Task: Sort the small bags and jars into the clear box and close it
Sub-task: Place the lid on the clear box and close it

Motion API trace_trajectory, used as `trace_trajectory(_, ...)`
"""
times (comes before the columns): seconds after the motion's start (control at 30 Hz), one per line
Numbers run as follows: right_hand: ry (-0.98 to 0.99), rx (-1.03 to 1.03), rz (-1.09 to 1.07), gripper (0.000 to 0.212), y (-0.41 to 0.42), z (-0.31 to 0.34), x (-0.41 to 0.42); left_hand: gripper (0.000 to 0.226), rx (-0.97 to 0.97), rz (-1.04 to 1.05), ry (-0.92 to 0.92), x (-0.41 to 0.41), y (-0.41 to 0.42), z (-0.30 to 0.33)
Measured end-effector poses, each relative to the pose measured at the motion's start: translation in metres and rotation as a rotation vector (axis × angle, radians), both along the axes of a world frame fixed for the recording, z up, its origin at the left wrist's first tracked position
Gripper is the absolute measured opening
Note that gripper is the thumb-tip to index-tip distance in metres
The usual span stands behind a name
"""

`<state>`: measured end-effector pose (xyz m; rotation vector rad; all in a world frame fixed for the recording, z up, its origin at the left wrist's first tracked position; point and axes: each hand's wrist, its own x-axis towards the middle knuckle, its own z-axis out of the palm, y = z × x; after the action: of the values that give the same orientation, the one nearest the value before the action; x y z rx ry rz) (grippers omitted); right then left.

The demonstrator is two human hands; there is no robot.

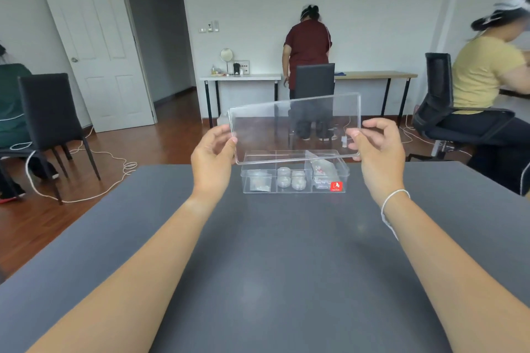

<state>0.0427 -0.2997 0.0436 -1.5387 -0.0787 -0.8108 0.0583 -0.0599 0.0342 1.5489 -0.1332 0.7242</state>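
A clear box (338,173) with three compartments and a red sticker stands near the far edge of the grey table (272,261). A small bag (259,183) lies in its left compartment, several small clear jars (290,178) fill the middle one, and more small bags (321,173) are in the right one. The clear lid (295,126) hangs tilted just above the box. My left hand (212,156) pinches the lid's left edge and my right hand (378,149) pinches its right edge.
Beyond the table's far edge is wooden floor with white cables. A black chair (50,120) stands at the left. A person in a dark red top stands at the far desks (241,77). Another person in yellow sits on an office chair (447,112) at the right.
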Motion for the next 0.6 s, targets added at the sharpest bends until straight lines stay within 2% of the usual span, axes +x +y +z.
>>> trace_trajectory(0.27,0.151,-0.016,-0.023,0.01,-0.015,-0.018,0.015,0.048,0.133,-0.15,0.153,0.018,-0.005,-0.016)
trace_trajectory(0.37,0.197,-0.057,0.016,0.018,-0.017,-0.021,0.018,0.061,0.222,-0.166,0.218,0.023,-0.003,-0.02)
trace_trajectory(0.5,0.275,-0.135,0.074,0.039,-0.02,-0.024,0.022,0.076,0.267,-0.241,0.278,0.029,0.002,-0.026)
trace_trajectory(0.6,0.346,-0.205,0.111,0.049,-0.019,-0.029,0.022,0.081,0.314,-0.274,0.309,0.031,0.005,-0.031)
